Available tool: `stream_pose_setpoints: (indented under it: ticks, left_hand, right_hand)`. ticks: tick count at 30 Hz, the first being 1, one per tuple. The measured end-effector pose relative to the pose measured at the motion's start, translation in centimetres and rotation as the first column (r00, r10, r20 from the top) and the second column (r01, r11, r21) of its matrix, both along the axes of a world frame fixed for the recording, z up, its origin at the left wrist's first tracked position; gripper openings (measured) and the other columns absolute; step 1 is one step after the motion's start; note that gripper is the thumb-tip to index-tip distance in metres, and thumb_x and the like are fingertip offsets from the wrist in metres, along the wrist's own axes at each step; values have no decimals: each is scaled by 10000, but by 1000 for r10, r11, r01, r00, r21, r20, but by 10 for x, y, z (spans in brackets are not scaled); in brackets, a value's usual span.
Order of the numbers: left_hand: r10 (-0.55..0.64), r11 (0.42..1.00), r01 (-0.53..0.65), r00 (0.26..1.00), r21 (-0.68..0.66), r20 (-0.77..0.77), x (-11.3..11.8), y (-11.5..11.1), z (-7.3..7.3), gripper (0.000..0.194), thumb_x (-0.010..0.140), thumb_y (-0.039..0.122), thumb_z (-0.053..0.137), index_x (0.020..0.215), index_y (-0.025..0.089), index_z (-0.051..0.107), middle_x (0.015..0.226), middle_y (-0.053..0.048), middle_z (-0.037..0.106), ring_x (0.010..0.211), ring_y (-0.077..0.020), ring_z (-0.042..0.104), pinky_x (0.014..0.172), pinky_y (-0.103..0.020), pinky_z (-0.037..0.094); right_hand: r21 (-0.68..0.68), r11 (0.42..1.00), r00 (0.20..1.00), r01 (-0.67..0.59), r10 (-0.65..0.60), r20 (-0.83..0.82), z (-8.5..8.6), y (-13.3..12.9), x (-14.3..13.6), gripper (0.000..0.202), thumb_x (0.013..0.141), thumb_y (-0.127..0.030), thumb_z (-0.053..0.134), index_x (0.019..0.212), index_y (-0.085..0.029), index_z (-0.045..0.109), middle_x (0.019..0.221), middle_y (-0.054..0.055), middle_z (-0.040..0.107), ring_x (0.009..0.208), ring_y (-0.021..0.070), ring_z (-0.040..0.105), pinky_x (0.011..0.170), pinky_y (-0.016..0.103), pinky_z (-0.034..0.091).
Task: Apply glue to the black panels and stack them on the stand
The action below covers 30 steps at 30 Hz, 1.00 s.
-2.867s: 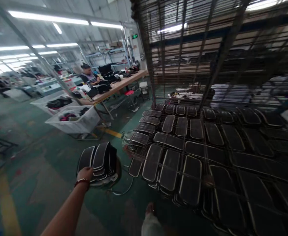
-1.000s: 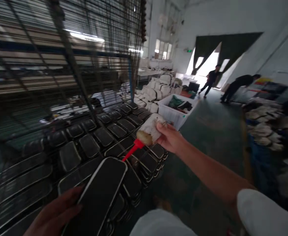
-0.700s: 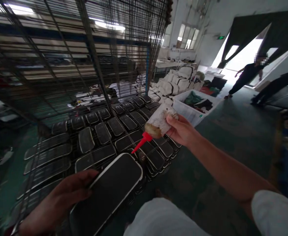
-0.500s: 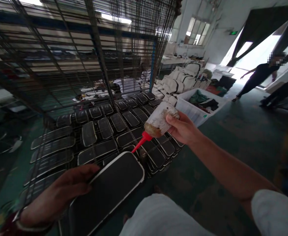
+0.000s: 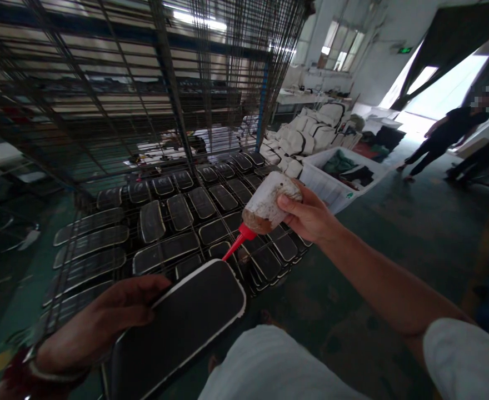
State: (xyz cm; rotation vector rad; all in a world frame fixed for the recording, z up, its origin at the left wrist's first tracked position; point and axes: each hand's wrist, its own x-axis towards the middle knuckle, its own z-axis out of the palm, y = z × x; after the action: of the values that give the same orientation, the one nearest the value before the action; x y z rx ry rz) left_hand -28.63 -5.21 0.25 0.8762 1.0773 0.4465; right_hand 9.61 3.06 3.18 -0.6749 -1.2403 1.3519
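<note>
My left hand (image 5: 111,314) grips the upper left edge of a black rounded panel (image 5: 181,322), tilted in front of me. A pale, rough-edged line runs along the panel's rim. In my right hand (image 5: 305,208) is a stained white squeeze bottle (image 5: 272,203), tipped downward, with brownish matter near its neck. Its red nozzle (image 5: 239,241) points down to the left, the tip at the panel's far edge. My right thumb lies on the bottle's side; the other fingers are mostly behind it.
A wire rack (image 5: 173,100) stands ahead, its lower shelf holding several similar black panels (image 5: 165,253). To the right are a white plastic bin (image 5: 332,189) with cloth and a heap of white bundles (image 5: 311,130). A person in dark clothes (image 5: 444,133) is farther right.
The nozzle tip has shifted slightly left along the panel's far edge. My view has turned a little, and the person at the right has changed stance.
</note>
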Motion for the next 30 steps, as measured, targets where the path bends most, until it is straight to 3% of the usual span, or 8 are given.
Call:
stream_pose_setpoints:
  ticks: [11,15,25,30]
  left_hand:
    - [4,1000,-3,1000,9,-31,6,5,3,281,597,256,909,876,272,891,857,-117,864,694,-296,787,614,-320,631]
    - [29,999,-28,999,34,-46,2,6,-1,307,575,265,911,880,284,889,835,-85,866,664,-291,786,583,-325,632]
    - [41,999,-41,999,17,-10,-11,10,-7,307,640,237,934,941,277,887,889,-77,862,713,-330,803,614,-373,660]
    - [124,992,-124,992,-16,-35,-14,13,-12,369,597,229,968,952,255,871,953,-96,870,752,-393,810,629,-442,676]
  right_hand:
    - [-4,1000,1000,4,-4,5,-2,-5,2,490,761,-417,960,1172,-284,730,979,-4,724,849,198,683,767,334,627]
    - [0,1000,1000,14,-14,6,-3,-8,4,487,770,-414,954,1187,-288,737,990,-3,729,859,200,690,776,337,628]
    - [-16,1000,999,27,-26,39,-7,-21,14,528,783,-450,943,1229,-281,717,1005,17,743,891,220,706,757,335,644]
    - [-27,998,999,50,-50,7,-8,-29,15,514,796,-454,931,1228,-274,718,1021,23,763,895,225,727,769,340,653]
